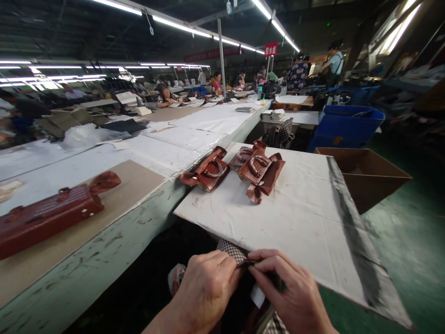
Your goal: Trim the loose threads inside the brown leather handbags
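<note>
Both bare hands meet just below the near edge of the work board, and the work between them looks to be part-way through: a small dark edge of material (247, 262) is pinched where the fingers come together, with black-and-white checked cloth (232, 250) beside it and a small white rectangular tag (257, 295) hanging below. The right hand (292, 285) has thumb and forefinger closed on that dark edge; the left hand (208, 290) is curled shut against its other end, though its fingertips are mostly hidden. What is left to do on this piece cannot be told, as most of it lies in shadow under the hands. Beyond, glossy reddish-brown crocodile-textured bags with looped handles (255, 168) lie in a cluster on the white-covered board (299, 204), their handles apparently fitted, and a longer reddish-brown leather-look bag (52, 215) lies on its side to the left, on tan card (139, 183) over a long white-topped bench (198, 121) with a scuffed pale green side. To the right, a brown cardboard box (365, 185) and a blue plastic bin (347, 125) stand by the green floor (410, 241); farther off, co-workers sit and stand under rows of tube lights
</note>
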Demonstrator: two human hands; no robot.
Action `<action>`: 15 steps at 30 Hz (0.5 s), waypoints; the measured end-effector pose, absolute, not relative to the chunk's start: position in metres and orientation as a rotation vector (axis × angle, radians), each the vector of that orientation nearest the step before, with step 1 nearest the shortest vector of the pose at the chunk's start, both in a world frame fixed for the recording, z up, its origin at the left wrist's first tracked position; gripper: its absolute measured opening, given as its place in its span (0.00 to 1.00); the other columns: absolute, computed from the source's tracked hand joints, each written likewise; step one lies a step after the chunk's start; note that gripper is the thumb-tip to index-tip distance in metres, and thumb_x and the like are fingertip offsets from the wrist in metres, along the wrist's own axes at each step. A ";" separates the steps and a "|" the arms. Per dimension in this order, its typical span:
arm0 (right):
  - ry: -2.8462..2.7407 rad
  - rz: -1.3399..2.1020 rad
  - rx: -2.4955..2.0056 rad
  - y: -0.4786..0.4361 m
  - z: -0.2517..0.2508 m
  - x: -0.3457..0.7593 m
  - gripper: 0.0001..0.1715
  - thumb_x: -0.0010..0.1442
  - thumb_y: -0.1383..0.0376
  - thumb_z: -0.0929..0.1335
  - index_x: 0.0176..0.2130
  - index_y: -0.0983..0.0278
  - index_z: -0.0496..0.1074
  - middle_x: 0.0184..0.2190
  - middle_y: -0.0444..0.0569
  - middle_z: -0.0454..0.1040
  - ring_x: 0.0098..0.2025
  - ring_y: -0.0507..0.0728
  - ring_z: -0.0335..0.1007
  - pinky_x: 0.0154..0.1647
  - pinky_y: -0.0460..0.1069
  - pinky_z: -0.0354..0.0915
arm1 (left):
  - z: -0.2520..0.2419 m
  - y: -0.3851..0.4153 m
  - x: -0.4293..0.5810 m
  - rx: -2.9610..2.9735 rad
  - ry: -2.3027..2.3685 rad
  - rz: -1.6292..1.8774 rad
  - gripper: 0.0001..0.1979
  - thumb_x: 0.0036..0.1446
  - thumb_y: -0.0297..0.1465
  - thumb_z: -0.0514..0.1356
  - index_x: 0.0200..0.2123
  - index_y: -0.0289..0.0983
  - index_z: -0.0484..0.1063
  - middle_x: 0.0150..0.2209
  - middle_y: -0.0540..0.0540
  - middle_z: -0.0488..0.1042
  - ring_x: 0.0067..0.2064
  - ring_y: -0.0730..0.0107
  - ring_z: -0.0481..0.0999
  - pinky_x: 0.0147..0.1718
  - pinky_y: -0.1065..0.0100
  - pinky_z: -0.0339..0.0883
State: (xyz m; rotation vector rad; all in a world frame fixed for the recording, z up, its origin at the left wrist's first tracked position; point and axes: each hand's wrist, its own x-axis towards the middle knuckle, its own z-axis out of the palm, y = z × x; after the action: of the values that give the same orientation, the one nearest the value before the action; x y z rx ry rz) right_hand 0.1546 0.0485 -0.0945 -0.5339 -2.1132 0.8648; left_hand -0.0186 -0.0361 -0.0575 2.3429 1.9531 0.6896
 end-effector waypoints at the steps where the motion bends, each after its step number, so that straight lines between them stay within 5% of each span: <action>1: -2.101 0.873 -0.546 0.048 -0.096 0.155 0.05 0.62 0.71 0.67 0.35 0.61 0.70 0.39 0.46 0.79 0.39 0.51 0.78 0.41 0.41 0.72 | -0.057 -0.036 -0.018 2.344 1.952 0.690 0.13 0.66 0.25 0.52 0.27 0.38 0.64 0.23 0.53 0.67 0.25 0.69 0.68 0.24 0.65 0.52; 12: -2.009 0.949 -0.631 0.045 -0.098 0.154 0.08 0.61 0.71 0.67 0.30 0.61 0.66 0.35 0.45 0.78 0.36 0.52 0.77 0.37 0.43 0.71 | -0.053 -0.036 -0.014 2.284 1.960 0.656 0.13 0.64 0.26 0.55 0.25 0.38 0.67 0.24 0.52 0.69 0.26 0.69 0.70 0.24 0.66 0.54; 15: -1.889 1.099 -0.743 0.041 -0.099 0.154 0.11 0.60 0.69 0.69 0.31 0.60 0.62 0.32 0.43 0.78 0.34 0.52 0.77 0.36 0.43 0.71 | -0.044 -0.031 -0.013 2.057 1.889 0.696 0.02 0.62 0.28 0.60 0.36 0.39 0.72 0.33 0.53 0.75 0.34 0.71 0.75 0.31 0.71 0.63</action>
State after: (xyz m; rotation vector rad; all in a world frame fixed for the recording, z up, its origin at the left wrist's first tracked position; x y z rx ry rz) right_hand 0.1543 0.0411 -0.0994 -0.7430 -1.8893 1.0992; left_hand -0.0126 -0.0306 -0.0444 2.0570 1.8889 0.6957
